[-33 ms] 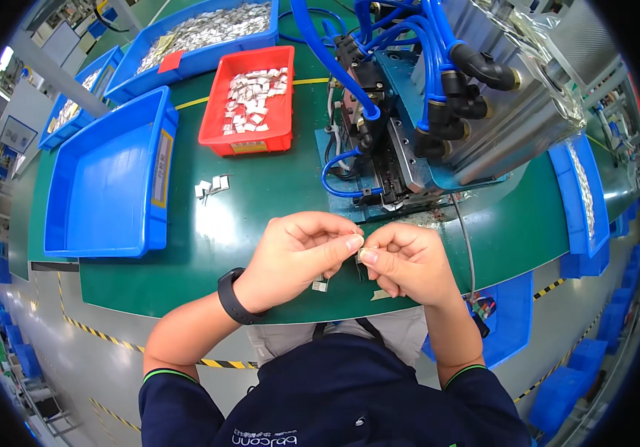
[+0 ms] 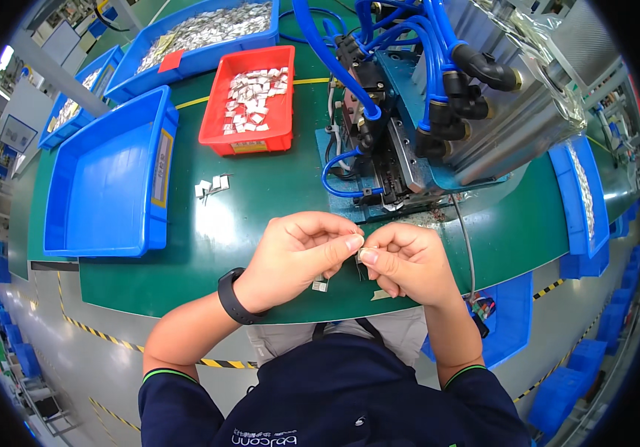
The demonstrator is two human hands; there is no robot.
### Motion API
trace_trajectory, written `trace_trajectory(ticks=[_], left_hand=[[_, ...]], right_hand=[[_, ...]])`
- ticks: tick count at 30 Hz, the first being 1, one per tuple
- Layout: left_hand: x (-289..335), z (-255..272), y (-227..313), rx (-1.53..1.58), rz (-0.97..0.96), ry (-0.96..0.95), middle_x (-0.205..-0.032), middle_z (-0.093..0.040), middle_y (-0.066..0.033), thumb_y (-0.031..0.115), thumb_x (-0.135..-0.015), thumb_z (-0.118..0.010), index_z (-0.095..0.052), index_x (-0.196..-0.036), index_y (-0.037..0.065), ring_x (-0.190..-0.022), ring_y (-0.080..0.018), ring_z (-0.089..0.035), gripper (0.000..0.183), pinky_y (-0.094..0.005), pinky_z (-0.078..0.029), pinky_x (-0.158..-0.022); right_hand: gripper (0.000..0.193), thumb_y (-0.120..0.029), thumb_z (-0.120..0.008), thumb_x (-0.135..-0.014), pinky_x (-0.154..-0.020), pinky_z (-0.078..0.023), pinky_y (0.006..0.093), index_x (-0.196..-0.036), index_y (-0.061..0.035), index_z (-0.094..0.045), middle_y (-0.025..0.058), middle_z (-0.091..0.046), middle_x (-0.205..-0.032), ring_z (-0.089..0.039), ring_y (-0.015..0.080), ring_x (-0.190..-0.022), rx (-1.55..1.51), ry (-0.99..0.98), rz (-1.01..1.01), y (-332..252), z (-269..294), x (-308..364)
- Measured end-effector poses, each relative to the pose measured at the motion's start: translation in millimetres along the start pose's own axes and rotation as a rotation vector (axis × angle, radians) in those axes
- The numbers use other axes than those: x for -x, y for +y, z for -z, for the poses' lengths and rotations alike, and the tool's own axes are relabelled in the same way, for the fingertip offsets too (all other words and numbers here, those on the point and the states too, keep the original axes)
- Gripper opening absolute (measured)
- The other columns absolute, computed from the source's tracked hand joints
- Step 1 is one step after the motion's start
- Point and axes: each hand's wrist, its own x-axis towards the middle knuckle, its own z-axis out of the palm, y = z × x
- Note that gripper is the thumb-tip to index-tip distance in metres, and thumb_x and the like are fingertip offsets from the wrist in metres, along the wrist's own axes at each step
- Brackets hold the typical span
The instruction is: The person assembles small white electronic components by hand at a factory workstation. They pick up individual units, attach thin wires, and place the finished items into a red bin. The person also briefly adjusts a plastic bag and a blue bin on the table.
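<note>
My left hand (image 2: 301, 253) and my right hand (image 2: 409, 262) meet fingertip to fingertip over the front of the green table (image 2: 260, 201). Each is closed in a pinch between thumb and forefinger. A small part with thin wire leads (image 2: 360, 261) shows between them; the fingers hide most of it, so its kind is not plain. Below my left hand a small white block-like part (image 2: 320, 284) lies near the table edge. Just ahead of both hands stands a machine (image 2: 402, 156) with a metal tooling block.
A red bin (image 2: 283, 138) of small white parts stands behind, left of the machine. An empty blue bin (image 2: 104, 194) sits at left, with a few loose white parts (image 2: 212, 185) beside it. Blue hoses (image 2: 327, 56) loop over the machine; a grey cable (image 2: 464, 238) runs down at right.
</note>
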Motion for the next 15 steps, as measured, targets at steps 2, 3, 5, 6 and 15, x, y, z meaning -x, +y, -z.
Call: trace_trajectory(ticks=[2, 3, 5, 6, 15], left_hand=[[0, 1, -1, 0.009, -0.001, -0.005, -0.081, -0.064, -0.0019, 0.01, -0.091, -0.067, -0.066, -0.104, -0.004, -0.065, -0.004, -0.053, 0.019, -0.0195, -0.043, -0.055], [0, 2, -1, 0.012, 0.0, -0.006, -0.081, -0.064, -0.0018, 0.01, -0.091, -0.067, -0.066, -0.104, -0.004, -0.065, -0.0039, -0.053, 0.019, -0.0194, -0.043, -0.055], [0, 2, -2, 0.017, 0.001, -0.011, -0.082, -0.064, -0.0017, 0.01, -0.091, -0.067, -0.066, -0.104, -0.004, -0.065, -0.0038, -0.053, 0.019, -0.0194, -0.043, -0.055], [0, 2, -2, 0.02, 0.002, -0.011, -0.082, -0.064, -0.0016, 0.01, -0.091, -0.066, -0.065, -0.103, -0.004, -0.066, -0.0038, -0.053, 0.019, -0.0195, -0.043, -0.056], [0, 3, -5, 0.053, -0.006, -0.03, -0.081, -0.061, -0.0017, 0.01, -0.092, -0.064, -0.063, -0.103, -0.003, -0.067, -0.0052, -0.052, 0.017, -0.0213, -0.043, -0.058]], right_hand=[[0.014, -0.011, -0.065, -0.091, -0.041, -0.036, 0.0196, -0.094, 0.0017, -0.063, 0.0051, -0.059, -0.07, -0.049, 0.0055, -0.048, 0.001, 0.003, 0.0, 1, 0, -1], [0.013, -0.011, -0.065, -0.091, -0.041, -0.036, 0.0197, -0.094, 0.0015, -0.063, 0.0048, -0.059, -0.07, -0.049, 0.0054, -0.048, 0.004, 0.004, 0.001, 1, -1, -1], [0.012, -0.011, -0.065, -0.091, -0.042, -0.036, 0.0197, -0.093, 0.0009, -0.063, 0.0038, -0.059, -0.069, -0.05, 0.0052, -0.048, 0.017, 0.007, 0.022, 1, -1, 0], [0.012, -0.011, -0.066, -0.091, -0.042, -0.037, 0.0196, -0.093, 0.0004, -0.063, 0.0032, -0.059, -0.069, -0.05, 0.005, -0.049, 0.026, 0.009, 0.042, 3, -1, 0], [0.022, -0.003, -0.076, -0.077, -0.05, -0.045, 0.0184, -0.094, 0.0008, -0.063, 0.0055, -0.065, -0.075, -0.058, 0.0063, -0.056, 0.963, 0.393, 0.706, -11, 8, 44]])
